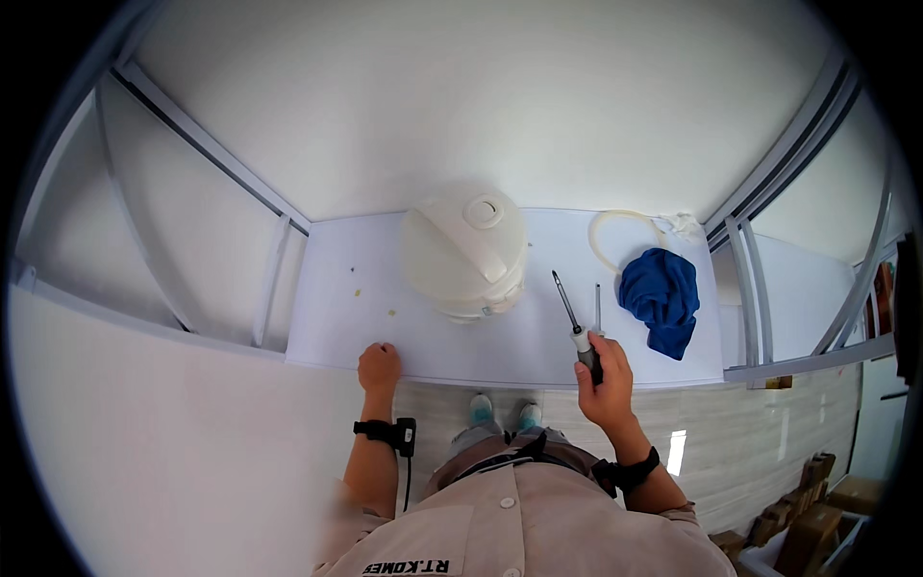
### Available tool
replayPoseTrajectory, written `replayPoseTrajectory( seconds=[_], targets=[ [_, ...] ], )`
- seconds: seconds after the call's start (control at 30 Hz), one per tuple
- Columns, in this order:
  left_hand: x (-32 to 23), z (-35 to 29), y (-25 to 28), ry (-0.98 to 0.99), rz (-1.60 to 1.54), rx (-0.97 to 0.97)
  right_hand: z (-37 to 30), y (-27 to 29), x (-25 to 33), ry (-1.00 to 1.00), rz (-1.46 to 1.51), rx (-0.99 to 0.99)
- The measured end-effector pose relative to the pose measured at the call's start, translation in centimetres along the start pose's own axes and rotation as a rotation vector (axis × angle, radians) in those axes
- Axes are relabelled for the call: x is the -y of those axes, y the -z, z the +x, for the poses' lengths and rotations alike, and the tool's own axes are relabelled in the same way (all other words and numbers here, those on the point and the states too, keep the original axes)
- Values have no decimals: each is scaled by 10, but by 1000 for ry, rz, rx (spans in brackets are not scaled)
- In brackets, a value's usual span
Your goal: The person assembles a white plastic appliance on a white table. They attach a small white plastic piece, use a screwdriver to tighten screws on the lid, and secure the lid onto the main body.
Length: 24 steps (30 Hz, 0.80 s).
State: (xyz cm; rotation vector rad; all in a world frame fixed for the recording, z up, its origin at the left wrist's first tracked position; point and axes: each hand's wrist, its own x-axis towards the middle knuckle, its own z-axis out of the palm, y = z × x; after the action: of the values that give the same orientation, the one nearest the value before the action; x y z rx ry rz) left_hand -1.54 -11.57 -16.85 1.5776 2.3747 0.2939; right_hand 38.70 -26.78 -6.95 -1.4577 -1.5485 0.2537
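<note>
My right hand (604, 377), by the table's front edge, grips a screwdriver (581, 335) by its dark-and-white handle, with the shaft pointing up and slightly left. Just beside it, a second thin metal shaft (597, 306) lies on the table, its lower end partly hidden by my hand. My left hand (379, 364) is curled into a fist at the front edge, and no object shows in it. Beyond both hands stands a large cream-coloured rounded appliance (452, 252) with a raised band across its top and a round opening (485, 210).
Right of the tools lie a crumpled blue cloth (661, 293), a pale looped hose (594, 240) and white crumpled material (685, 227). Small bits (391, 313) dot the white table (332, 332) at left. Metal frames (750, 288) flank it. Cardboard boxes (812, 539) sit lower right.
</note>
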Motion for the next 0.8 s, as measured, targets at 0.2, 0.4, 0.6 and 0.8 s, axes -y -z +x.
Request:
replayPoseTrajectory(
  seconds=[0.2, 0.4, 0.6, 0.8],
  targets=[
    [4, -2, 4, -96, -45, 87, -8, 14, -1, -22, 3, -10],
    [-74, -86, 37, -170, -866, 345, -15, 28, -5, -38, 57, -3],
    [-138, -131, 40, -130, -1459, 663, -7, 45, 8, -35, 275, 231],
    [-173, -141, 36, 68, -1900, 835, -9, 45, 19, -20, 392, 375]
  ],
)
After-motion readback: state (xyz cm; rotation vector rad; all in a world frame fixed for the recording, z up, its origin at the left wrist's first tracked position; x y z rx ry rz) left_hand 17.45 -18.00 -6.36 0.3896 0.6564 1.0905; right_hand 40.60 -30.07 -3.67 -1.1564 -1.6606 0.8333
